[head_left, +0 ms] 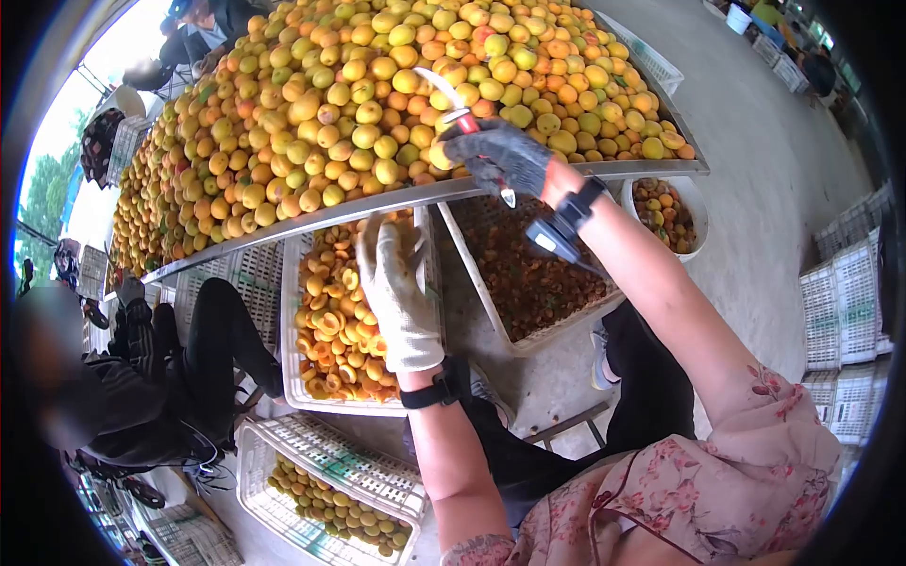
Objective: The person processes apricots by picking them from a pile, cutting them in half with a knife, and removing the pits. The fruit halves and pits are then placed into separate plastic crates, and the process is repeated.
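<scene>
My right hand, in a dark grey glove, is closed around a knife with a red handle. Its pale curved blade points up and left over the heap of whole apricots on the metal-edged table. My left hand, in a white knit glove with stained fingertips, is over a white crate of apricot halves. The fingers look extended and somewhat apart, with no held fruit that I can make out; the palm side is hidden.
Right of that crate, another crate holds brownish scraps. A white bucket of apricots stands under the table's right end. A lower crate contains greenish-yellow fruit. Another person sits at left; stacked crates stand at right.
</scene>
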A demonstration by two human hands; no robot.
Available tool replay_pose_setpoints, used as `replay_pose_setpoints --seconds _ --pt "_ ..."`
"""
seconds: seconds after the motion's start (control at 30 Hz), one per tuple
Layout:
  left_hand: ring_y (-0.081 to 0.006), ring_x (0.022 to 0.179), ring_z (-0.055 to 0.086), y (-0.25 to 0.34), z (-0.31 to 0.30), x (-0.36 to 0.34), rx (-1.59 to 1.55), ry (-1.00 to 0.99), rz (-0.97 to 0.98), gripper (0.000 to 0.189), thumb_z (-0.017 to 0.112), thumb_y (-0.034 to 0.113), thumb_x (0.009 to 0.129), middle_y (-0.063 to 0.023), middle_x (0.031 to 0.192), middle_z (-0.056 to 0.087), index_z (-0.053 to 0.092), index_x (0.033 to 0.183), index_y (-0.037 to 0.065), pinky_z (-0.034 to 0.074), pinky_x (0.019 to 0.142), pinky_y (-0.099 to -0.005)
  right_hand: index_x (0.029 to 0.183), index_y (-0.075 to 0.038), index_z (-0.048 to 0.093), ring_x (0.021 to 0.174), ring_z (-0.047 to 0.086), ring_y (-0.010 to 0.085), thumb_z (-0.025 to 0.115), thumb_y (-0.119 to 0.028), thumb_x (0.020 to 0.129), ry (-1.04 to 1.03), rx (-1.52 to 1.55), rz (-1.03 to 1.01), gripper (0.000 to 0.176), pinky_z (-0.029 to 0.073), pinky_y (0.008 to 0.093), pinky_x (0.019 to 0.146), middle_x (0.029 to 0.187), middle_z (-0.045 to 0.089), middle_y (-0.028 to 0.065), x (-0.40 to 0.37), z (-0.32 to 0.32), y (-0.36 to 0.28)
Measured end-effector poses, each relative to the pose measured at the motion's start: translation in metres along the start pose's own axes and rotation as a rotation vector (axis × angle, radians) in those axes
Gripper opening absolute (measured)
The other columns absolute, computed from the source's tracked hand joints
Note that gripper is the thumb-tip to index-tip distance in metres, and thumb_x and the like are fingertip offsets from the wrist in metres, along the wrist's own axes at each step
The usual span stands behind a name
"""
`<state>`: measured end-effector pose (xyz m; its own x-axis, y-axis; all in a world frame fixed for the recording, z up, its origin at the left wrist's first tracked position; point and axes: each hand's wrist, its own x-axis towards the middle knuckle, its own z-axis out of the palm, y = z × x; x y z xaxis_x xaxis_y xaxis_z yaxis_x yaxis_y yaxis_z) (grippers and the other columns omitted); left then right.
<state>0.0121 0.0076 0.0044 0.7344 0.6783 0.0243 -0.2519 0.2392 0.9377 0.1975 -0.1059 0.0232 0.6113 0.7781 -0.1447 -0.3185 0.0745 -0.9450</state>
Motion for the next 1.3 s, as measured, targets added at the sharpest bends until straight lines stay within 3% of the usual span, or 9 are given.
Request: replay_pose_setpoints --seconds 0.07,0.27,0.33,0.4,0.43,0.7,0.93,1.03,1.3 --pt "-0.0278 0.099 0.06 -0.011 0.003 0.006 -0.408 -0.153 -0.169 0.044 0.05 0.032 0.096 -0.0197 0.11 0.058 0.047 0.127 0.002 0.049 0.087 -0.0392 0.102 -0.008 0.062 0.042 0.042 0.0065 0.065 -0.021 0.088 -0.069 0.223 0.026 0.019 0.034 0.0223 0.041 0.052 0.042 -0.0065 -0.021 0.005 0.011" --pt "-0.0275 0.095 0.061 -0.015 0.023 -0.01 -0.469 -0.209 -0.229 0.042 0.048 0.033 0.097 -0.0189 0.105 0.06 0.049 0.124 0.001 0.051 0.085 -0.0381 0.093 -0.008 0.064 0.043 0.043 0.0041 0.073 -0.02 0.081 0.07 0.182 0.013 0.019 0.035 0.0215 0.038 0.061 0.054 -0.0047 -0.061 0.04 0.014" --pt "-0.0242 0.093 0.061 -0.019 0.023 -0.011 -0.446 -0.213 -0.202 0.04 0.05 0.032 0.096 -0.0148 0.107 0.061 0.051 0.122 0.002 0.052 0.082 -0.0357 0.093 -0.006 0.065 0.051 0.051 0.0053 0.076 -0.017 0.077 0.114 0.114 -0.006 0.022 0.042 0.0222 0.047 0.069 0.06 -0.0042 -0.065 0.047 0.018" --pt "-0.0198 0.091 0.06 -0.019 0.028 -0.016 -0.404 -0.191 -0.128 0.036 0.049 0.03 0.096 -0.0088 0.107 0.061 0.053 0.119 0.002 0.051 0.08 -0.0328 0.094 -0.005 0.066 0.065 0.058 0.0084 0.077 -0.017 0.076 0.232 -0.302 -0.273 0.024 0.048 0.0239 0.06 0.076 0.063 -0.0032 -0.071 0.058 0.021" --pt "-0.0161 0.092 0.06 -0.019 0.028 -0.018 -0.419 -0.174 -0.14 0.032 0.047 0.025 0.097 -0.0047 0.109 0.062 0.054 0.119 0.003 0.049 0.084 -0.0313 0.096 -0.004 0.064 0.077 0.059 0.0108 0.077 -0.019 0.075 0.212 -0.214 -0.398 0.029 0.048 0.0261 0.072 0.08 0.064 -0.001 -0.068 0.057 0.033" --pt "-0.0193 0.093 0.061 -0.008 0.024 -0.014 -0.658 -0.222 -0.229 0.035 0.044 0.026 0.099 -0.0087 0.109 0.06 0.051 0.123 0.002 0.049 0.085 -0.0329 0.104 -0.001 0.061 0.083 0.061 0.017 0.072 -0.024 0.083 0.265 -0.368 -0.523 0.033 0.048 0.0312 0.077 0.089 0.065 0.0079 -0.085 0.05 0.043" --pt "-0.0155 0.081 0.058 -0.013 0.012 -0.007 -0.567 -0.271 -0.182 0.038 0.041 0.034 0.1 -0.0089 0.099 0.061 0.054 0.118 0.002 0.05 0.069 -0.0258 0.103 0.001 0.063 0.084 0.065 0.0302 0.064 -0.015 0.088 0.191 -0.649 -0.561 0.022 0.05 0.0354 0.074 0.093 0.067 0.0172 -0.112 0.049 0.032" --pt "-0.0198 0.076 0.06 -0.006 0.019 -0.011 -0.636 -0.204 -0.226 0.039 0.042 0.034 0.1 -0.0092 0.085 0.062 0.053 0.115 0.0 0.05 0.074 -0.0312 0.1 0.0 0.064 0.078 0.062 0.0379 0.065 -0.017 0.086 0.156 -0.623 -0.443 0.022 0.048 0.0398 0.064 0.084 0.064 0.0208 -0.116 0.05 0.03" --pt "-0.0188 0.088 0.06 -0.017 0.013 -0.009 -0.653 -0.14 -0.251 0.038 0.043 0.034 0.1 -0.0092 0.104 0.062 0.052 0.119 0.001 0.05 0.077 -0.0314 0.1 0.0 0.065 0.078 0.062 0.0377 0.064 -0.019 0.088 0.149 -0.652 -0.473 0.022 0.048 0.0396 0.064 0.084 0.065 0.0206 -0.109 0.047 0.045"
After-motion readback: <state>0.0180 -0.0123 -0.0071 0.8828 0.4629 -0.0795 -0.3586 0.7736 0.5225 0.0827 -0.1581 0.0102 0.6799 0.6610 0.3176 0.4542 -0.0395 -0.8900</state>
